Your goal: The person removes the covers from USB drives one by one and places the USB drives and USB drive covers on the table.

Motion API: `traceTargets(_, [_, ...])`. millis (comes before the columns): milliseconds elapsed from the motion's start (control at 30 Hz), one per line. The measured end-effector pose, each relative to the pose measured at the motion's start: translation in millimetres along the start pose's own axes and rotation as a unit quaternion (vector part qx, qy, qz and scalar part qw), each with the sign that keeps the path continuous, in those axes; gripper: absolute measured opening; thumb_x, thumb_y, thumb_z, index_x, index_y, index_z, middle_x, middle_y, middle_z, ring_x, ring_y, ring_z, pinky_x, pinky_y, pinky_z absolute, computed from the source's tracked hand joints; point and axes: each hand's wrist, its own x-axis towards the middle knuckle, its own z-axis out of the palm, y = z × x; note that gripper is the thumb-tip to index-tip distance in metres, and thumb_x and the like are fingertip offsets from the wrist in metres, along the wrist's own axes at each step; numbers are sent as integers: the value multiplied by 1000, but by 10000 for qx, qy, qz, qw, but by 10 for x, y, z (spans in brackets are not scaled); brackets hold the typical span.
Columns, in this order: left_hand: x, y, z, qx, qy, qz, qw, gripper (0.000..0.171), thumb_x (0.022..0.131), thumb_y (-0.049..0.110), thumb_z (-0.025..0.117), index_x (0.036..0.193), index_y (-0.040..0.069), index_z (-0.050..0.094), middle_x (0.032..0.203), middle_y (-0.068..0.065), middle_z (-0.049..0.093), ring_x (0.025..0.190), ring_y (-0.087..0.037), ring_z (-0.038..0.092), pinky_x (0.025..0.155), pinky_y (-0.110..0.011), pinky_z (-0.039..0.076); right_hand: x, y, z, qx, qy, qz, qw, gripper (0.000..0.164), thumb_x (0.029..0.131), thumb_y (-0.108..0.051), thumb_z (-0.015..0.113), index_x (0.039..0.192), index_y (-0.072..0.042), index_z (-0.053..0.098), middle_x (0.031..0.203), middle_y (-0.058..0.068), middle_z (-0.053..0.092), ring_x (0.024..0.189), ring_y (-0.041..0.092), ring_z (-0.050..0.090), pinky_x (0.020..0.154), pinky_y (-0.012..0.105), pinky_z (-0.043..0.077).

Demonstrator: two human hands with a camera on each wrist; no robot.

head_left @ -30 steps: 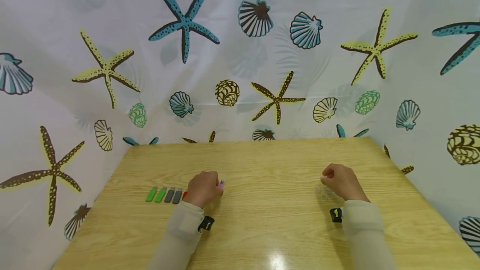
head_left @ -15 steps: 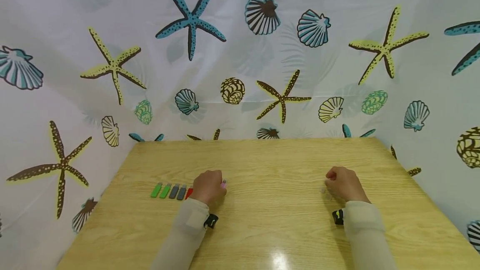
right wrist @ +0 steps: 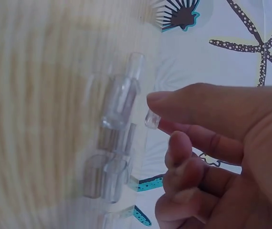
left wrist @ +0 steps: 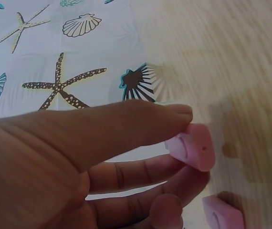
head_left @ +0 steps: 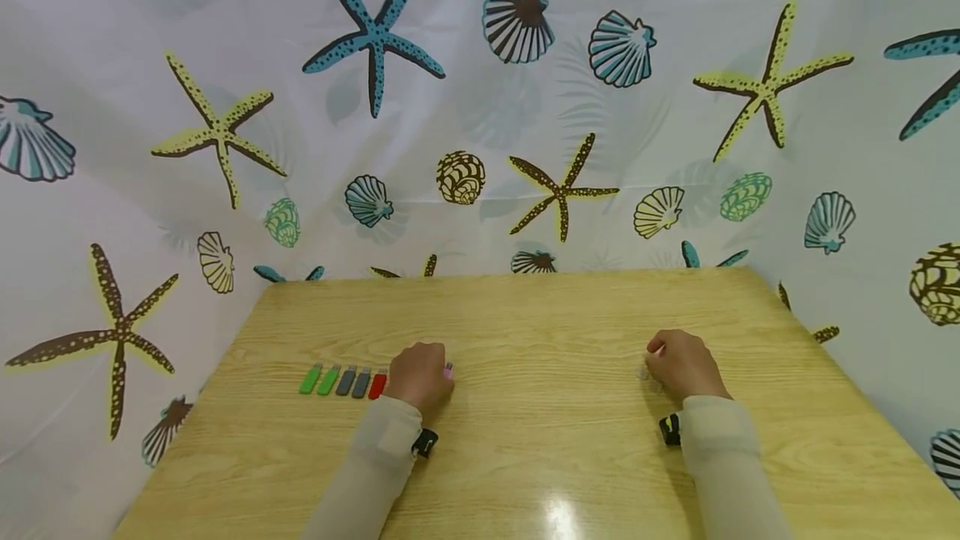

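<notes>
Between thumb and fingers, my left hand holds a pink USB stick; its rounded end faces the left wrist camera. A second pink USB stick lies on the table close by. In the head view, two green USB sticks, two grey ones and a red one lie in a row left of that hand. My right hand pinches a small clear cap between thumb and forefinger. Several more clear plastic caps lie on the table beside its fingertips.
Both hands are over a light wooden table. A white cloth printed with starfish and shells hangs behind the table and along its sides. Black wrist cameras sit on both wrists, over pale sleeves.
My left hand has shifted slightly right along the row, so the red USB stick shows more fully. The right hand has come slightly over the clear caps, hiding more of them.
</notes>
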Motion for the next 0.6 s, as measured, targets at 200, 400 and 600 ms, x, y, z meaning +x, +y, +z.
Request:
traceTargets(200, [4,4,18,59,-117,-36,9999,28,83,15,71,63,10,51,51,0,49,46,-13,38,44,-31,32,4,8,24,-5,-54,160,9999,23,91,-10,60,107,6,66,86,17,66,63,21,58,56,40,50])
traceTargets(400, [24,-14,64,38,-137,-64,9999,28,83,16,72,64,11,52,52,0,49,45,-14,40,43,-31,32,-4,9,24,-24,-61,215,9997,22,90,-10,61,105,6,67,85,16,66,62,21,58,54,40,49])
traceTargets(600, [41,-30,99,14,-152,-78,9999,26,82,15,72,65,11,52,52,0,49,46,-14,37,43,-31,31,-6,2,16,-17,-81,244,9997,21,89,-9,61,103,5,67,82,15,66,61,20,56,52,39,47])
